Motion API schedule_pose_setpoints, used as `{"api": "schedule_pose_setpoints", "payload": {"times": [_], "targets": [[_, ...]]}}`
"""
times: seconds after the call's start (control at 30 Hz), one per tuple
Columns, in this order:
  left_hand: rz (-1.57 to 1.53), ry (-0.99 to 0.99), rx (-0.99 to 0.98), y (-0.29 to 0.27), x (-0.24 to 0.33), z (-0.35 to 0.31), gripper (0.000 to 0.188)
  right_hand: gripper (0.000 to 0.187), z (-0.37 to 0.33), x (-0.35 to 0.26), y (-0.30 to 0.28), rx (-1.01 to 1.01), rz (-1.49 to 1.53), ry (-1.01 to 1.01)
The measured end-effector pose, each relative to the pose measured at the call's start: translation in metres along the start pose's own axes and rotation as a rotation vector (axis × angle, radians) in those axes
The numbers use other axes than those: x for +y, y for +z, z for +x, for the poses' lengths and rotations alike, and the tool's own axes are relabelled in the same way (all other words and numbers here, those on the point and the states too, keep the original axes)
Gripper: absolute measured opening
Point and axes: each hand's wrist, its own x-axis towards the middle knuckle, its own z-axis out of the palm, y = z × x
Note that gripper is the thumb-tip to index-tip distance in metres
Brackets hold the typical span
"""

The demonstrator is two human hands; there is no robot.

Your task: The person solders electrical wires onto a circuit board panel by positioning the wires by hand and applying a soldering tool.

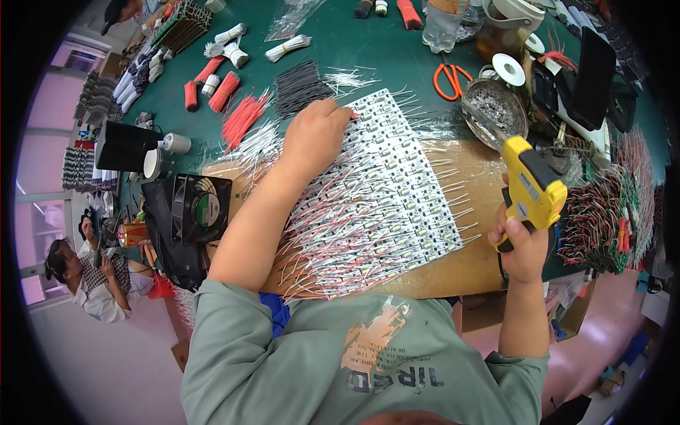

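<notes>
My left hand (315, 134) is closed at the far left part of a white sheet of small circuit boards (397, 163), its fingertips pinched on what looks like a red wire (355, 115). Rows of red and white wires (333, 234) spread from the boards, thickest toward the left and near side. In my right hand (523, 244) is a yellow and black soldering gun (533, 183), gripped by its handle. Its thin tip points up and left, over the rim of a metal bowl (520, 113) with silvery scraps, apart from the boards.
Loose black wires (301, 85) and red wires (243, 122) lie beyond my left hand. Orange-handled scissors (450, 79) and a plastic bottle (445, 28) are at the back. A black fan (202, 209) stands left of the brown board (482, 184). Bundled wires (602, 219) crowd the right. Another person (92, 276) sits at far left.
</notes>
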Motion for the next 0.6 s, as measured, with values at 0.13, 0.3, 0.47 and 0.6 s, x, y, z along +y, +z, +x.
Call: {"api": "schedule_pose_setpoints", "payload": {"times": [0.13,0.3,0.47,0.6], "targets": [[-0.019,-0.01,0.015,0.002,-0.001,-0.003,0.016,0.064,0.02,-0.013,0.031,-0.228,0.052,0.006],[-0.017,-0.034,-0.045,0.003,-0.003,-0.001,0.016,0.021,0.037,0.005,0.064,-0.267,0.167,0.18],[-0.087,-0.024,0.05,0.008,-0.004,0.003,0.014,0.029,0.042,0.033,0.076,-0.261,0.054,0.192],[-0.084,-0.028,0.04,0.007,-0.007,0.003,0.014,0.036,0.042,0.035,0.084,-0.261,0.0,0.202]]}}
